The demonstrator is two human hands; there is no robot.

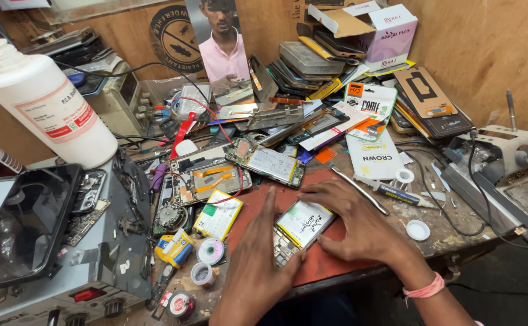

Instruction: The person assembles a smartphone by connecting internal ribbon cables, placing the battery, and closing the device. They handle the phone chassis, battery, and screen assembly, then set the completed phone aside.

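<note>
2 hands on an opened phone at a cluttered repair desk.

The left hand (258,259) and right hand (351,226) press flat, fingers spread, holding the opened phone (299,228) on a red mat (330,265) on the wooden desk (445,232). At 10 o'clock lies another opened phone (265,162); at 9 a white bottle (46,99). Plywood walls (481,42) close the far side at 12.

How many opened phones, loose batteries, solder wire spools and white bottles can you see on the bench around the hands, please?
Opened phones: 3, one under both hands, two behind
Loose batteries: 1
Solder wire spools: 2
White bottles: 1
Total: 7
</note>
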